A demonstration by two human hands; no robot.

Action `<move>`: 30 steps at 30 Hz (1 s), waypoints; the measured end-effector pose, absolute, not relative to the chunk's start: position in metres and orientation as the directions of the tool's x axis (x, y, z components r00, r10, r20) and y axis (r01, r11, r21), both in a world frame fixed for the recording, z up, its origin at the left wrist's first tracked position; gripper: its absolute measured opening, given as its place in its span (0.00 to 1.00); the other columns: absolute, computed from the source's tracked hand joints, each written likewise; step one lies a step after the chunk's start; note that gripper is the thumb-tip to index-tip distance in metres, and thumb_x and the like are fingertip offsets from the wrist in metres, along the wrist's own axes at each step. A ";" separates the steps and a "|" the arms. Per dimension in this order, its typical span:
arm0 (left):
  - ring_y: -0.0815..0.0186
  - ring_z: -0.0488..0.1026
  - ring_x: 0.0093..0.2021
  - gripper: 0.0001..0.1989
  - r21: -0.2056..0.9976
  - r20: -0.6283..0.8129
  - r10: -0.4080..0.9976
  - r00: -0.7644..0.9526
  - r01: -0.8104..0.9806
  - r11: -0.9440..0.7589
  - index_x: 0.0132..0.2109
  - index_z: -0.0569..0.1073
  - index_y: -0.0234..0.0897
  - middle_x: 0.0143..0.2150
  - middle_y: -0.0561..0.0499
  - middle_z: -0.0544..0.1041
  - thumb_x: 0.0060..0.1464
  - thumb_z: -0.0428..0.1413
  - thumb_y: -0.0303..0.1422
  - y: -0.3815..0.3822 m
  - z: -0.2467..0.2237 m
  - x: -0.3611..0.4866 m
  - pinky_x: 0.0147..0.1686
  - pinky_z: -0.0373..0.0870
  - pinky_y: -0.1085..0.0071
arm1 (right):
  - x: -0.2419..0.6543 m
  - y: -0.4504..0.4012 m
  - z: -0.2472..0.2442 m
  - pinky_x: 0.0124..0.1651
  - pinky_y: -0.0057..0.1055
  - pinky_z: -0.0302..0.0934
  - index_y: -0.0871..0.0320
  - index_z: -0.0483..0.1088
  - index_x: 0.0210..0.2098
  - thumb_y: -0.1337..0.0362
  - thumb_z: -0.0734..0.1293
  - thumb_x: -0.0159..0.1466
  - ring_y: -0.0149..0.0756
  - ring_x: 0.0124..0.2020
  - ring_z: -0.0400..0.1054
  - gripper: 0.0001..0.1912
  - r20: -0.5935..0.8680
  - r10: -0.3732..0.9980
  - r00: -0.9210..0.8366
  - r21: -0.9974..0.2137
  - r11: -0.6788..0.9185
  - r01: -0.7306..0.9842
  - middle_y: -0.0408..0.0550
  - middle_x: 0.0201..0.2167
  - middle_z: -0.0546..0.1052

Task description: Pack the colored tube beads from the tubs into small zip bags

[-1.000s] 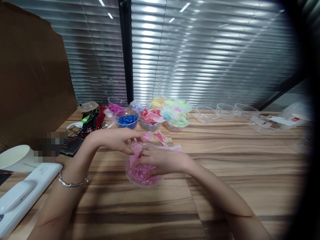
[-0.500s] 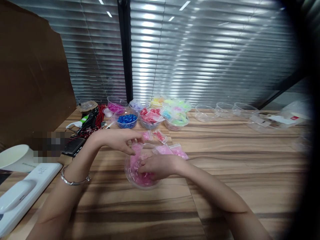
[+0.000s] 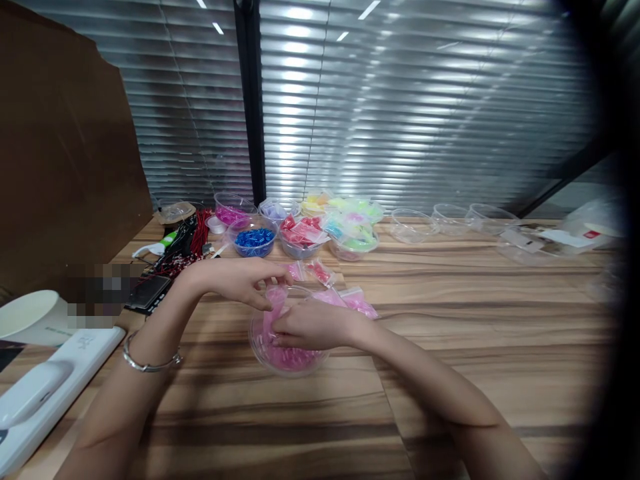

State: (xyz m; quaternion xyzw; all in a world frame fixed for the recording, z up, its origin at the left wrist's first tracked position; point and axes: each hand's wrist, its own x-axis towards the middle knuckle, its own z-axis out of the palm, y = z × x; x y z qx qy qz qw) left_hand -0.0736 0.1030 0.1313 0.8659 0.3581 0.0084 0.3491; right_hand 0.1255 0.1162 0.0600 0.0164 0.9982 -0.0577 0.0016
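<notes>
A clear round bowl (image 3: 290,370) with small pink tube-like pieces (image 3: 295,358) stands on the wooden table in front of me. A small pink plastic bag (image 3: 275,297) is upright at its back left side, pinched by my left hand (image 3: 245,281), which comes over the rim from the left. From the right, my right hand (image 3: 313,325) reaches over the bowl, its fingers closed beside the bag's lower part. What those fingertips hold is too small to make out. Pink bags (image 3: 357,301) lie just behind and right of the bowl.
Bowls of blue pieces (image 3: 254,241), red bags (image 3: 303,233) and green bags (image 3: 359,240) line the back. Clear bowls (image 3: 413,227) stand at the back right. Black and red wires (image 3: 193,240), a paper cup (image 3: 37,317) and a white power strip (image 3: 60,380) are at left.
My right hand has risen slightly out of the pink pieces and moved a little left, toward the bag. My left hand has hardly moved.
</notes>
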 end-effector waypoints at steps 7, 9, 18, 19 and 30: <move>0.64 0.70 0.49 0.25 0.634 -0.206 0.612 0.764 0.580 -0.511 0.59 0.64 0.42 0.52 0.50 0.72 0.54 0.55 0.25 0.104 0.131 -0.076 0.44 0.66 0.74 | 0.121 0.110 0.063 0.35 0.34 0.57 0.61 0.75 0.32 0.63 0.56 0.69 0.37 0.29 0.69 0.18 0.065 0.106 -0.992 0.035 0.993 0.108 0.50 0.30 0.78; 0.63 0.70 0.49 0.25 0.618 -0.200 0.621 0.758 0.589 -0.520 0.59 0.64 0.42 0.52 0.50 0.72 0.54 0.56 0.26 0.104 0.131 -0.077 0.44 0.66 0.74 | 0.121 0.109 0.063 0.31 0.33 0.54 0.60 0.73 0.32 0.63 0.56 0.70 0.36 0.27 0.69 0.18 0.103 0.148 -0.984 0.060 0.986 0.154 0.49 0.28 0.77; 0.62 0.70 0.50 0.26 0.544 -0.183 0.692 0.699 0.658 -0.521 0.61 0.63 0.44 0.56 0.49 0.71 0.56 0.56 0.31 0.103 0.135 -0.087 0.44 0.65 0.73 | 0.120 0.108 0.074 0.25 0.32 0.42 0.60 0.71 0.34 0.63 0.55 0.71 0.34 0.22 0.66 0.16 0.180 0.352 -0.918 0.010 0.933 0.360 0.48 0.26 0.77; 0.62 0.70 0.50 0.26 0.555 -0.194 0.686 0.701 0.655 -0.513 0.61 0.62 0.43 0.56 0.48 0.71 0.56 0.56 0.30 0.103 0.135 -0.087 0.44 0.65 0.73 | 0.121 0.110 0.073 0.25 0.32 0.42 0.60 0.71 0.34 0.63 0.55 0.71 0.33 0.22 0.65 0.16 0.194 0.352 -0.916 -0.008 0.934 0.357 0.47 0.26 0.76; 0.56 0.60 0.62 0.41 0.618 -0.175 0.622 0.763 0.577 -0.534 0.67 0.50 0.45 0.65 0.47 0.61 0.50 0.59 0.26 0.106 0.124 -0.075 0.59 0.59 0.64 | 0.124 0.128 0.060 0.35 0.30 0.55 0.60 0.67 0.36 0.61 0.52 0.73 0.33 0.33 0.67 0.16 0.343 0.460 -0.819 -0.265 0.884 0.386 0.48 0.33 0.74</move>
